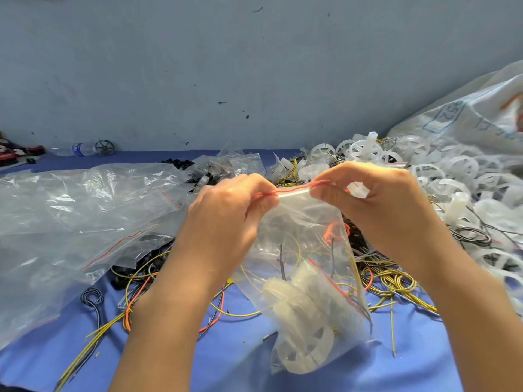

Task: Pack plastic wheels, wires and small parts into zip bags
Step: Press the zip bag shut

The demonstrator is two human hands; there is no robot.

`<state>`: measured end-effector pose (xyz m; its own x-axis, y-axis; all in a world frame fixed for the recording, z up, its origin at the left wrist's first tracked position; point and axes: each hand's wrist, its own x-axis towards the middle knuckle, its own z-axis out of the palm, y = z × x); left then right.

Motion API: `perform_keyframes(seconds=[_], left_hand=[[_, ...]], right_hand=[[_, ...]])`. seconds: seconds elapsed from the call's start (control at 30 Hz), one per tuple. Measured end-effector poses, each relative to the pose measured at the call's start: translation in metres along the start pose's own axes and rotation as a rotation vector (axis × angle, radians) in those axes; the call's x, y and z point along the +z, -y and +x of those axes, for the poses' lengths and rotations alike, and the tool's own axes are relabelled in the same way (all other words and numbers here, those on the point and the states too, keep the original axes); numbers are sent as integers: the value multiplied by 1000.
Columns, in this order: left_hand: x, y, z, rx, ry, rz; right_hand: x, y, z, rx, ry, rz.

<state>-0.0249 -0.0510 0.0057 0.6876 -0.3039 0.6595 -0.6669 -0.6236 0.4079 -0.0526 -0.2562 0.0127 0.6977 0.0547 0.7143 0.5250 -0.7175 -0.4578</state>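
Observation:
A clear zip bag (300,250) with a red-lined seal hangs in the middle, lifted above the blue surface. Translucent white wheels (300,329) lie in its bottom, with thin wires above them. My left hand (226,222) pinches the left end of the seal strip. My right hand (376,199) pinches the right end and also keeps a small white plastic part (358,190) tucked in its palm. The seal strip runs taut between the two hands.
A heap of white plastic wheels (452,176) fills the right, below a large white sack (467,114). Empty zip bags (70,216) cover the left. Loose yellow, red and black wires (390,281) spread over the blue table (226,360). Black small parts (198,176) lie behind.

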Motion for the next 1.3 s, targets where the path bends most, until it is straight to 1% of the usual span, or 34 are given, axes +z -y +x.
perform_keyframes(seconds=[0.1,0.2,0.37,0.47,0.53,0.63,0.8,0.93,1.0,1.1,1.2,1.3], left_hand=[[1,1,-1,-22,-7,-42],[3,-5,0,31,-14,-29],[9,-14,2,135,-113,116],[11,-15,2,162,-161,168],[12,-16,3,162,-161,185],[12,-17,2,144,-138,194],[12,-20,2,104,-111,133],[13,-24,2,121,-62,49],[14,-25,2,143,-81,73],[15,-27,2,142,-144,133],[15,-28,2,152,-144,170],[14,-28,2,169,-141,154]], right_hand=[[0,-1,0,52,-37,128],[3,2,1,50,-48,171],[4,3,1,80,-57,257],[4,3,0,129,-44,383],[4,3,-2,165,-18,426],[8,3,-4,181,5,459],[11,3,-3,164,-33,500],[13,2,-4,107,-69,436],[13,3,-4,92,-74,420],[12,5,-5,118,-70,459],[15,6,-7,165,-66,509],[18,7,-8,163,-58,491]])
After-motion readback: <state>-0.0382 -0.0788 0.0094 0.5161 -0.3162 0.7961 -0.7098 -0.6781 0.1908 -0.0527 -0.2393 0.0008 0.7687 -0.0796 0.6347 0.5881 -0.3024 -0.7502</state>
